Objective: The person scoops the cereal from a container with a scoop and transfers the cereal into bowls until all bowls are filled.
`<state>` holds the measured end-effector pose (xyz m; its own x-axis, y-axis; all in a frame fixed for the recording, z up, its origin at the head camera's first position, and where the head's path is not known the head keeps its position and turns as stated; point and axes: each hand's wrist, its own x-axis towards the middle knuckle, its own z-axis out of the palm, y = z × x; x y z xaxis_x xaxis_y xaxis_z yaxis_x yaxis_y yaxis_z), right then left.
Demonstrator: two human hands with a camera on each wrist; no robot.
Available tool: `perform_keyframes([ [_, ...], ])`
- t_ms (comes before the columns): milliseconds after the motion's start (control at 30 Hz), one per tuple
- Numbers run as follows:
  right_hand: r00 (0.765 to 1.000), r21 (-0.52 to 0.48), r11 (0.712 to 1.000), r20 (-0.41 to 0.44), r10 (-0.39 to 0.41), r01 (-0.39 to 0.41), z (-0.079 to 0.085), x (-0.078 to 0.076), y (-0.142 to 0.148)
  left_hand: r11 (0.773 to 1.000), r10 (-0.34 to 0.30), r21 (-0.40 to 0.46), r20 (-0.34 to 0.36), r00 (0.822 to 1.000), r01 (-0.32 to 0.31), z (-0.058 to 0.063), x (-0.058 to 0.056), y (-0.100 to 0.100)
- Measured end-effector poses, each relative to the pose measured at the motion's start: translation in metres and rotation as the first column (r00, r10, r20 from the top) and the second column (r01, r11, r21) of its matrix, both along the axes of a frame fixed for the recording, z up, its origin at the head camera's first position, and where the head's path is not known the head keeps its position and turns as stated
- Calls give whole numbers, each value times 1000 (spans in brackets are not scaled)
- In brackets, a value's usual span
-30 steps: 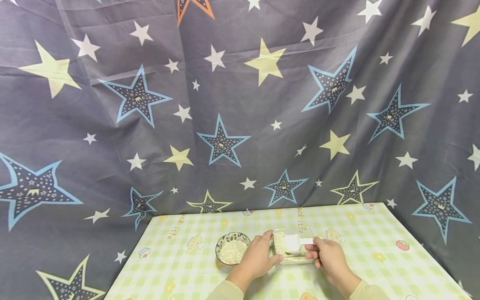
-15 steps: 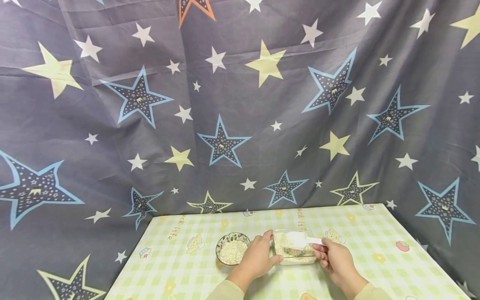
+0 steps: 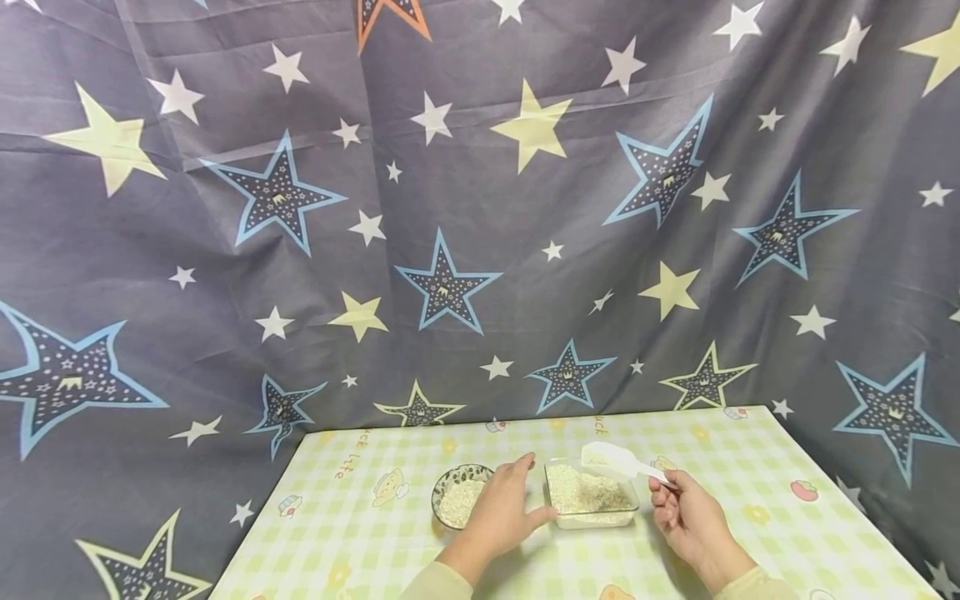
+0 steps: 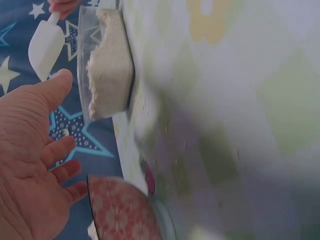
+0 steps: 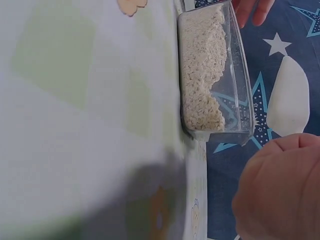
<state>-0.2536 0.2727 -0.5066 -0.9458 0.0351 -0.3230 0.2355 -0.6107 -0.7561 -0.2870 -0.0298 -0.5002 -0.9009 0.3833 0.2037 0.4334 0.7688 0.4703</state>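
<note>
A clear rectangular container (image 3: 592, 518) holding pale oat flakes stands on the table between the hands. My right hand (image 3: 693, 521) grips the handle of a white scoop (image 3: 611, 460), which is raised above the container's far right side. Whether the scoop carries flakes cannot be seen. My left hand (image 3: 501, 510) is off the container, its fingers extended and thumb spread, between the container and a patterned bowl (image 3: 447, 481). Oat flakes also lie in that bowl, and the hand hides its right part. In the left wrist view the bowl's outside (image 4: 120, 210) shows a reddish flower pattern.
A green-and-white checked cloth (image 3: 390, 542) covers the table. Behind it hangs a dark curtain (image 3: 465, 200) printed with stars. In the left wrist view a few small flakes are scattered on the cloth by the container.
My right hand has lifted the scoop up out of the container, toward the right. My left hand has let go of the container's left side and moved slightly left toward the bowl.
</note>
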Motion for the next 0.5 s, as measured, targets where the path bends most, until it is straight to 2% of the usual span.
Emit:
perform_keyframes([
  [233,1000,10,1000,-29,9,-9,6,-2,-7,998,8,61,15,1000,-9,7,0,-35],
  [333,999,24,1000,-48,12,-11,9,-3,-10,997,20,80,13,1000,-21,5,-2,-54],
  [500,998,57,998,-65,10,-7,17,-5,-22,992,80,97,14,997,-81,-3,-3,-85],
])
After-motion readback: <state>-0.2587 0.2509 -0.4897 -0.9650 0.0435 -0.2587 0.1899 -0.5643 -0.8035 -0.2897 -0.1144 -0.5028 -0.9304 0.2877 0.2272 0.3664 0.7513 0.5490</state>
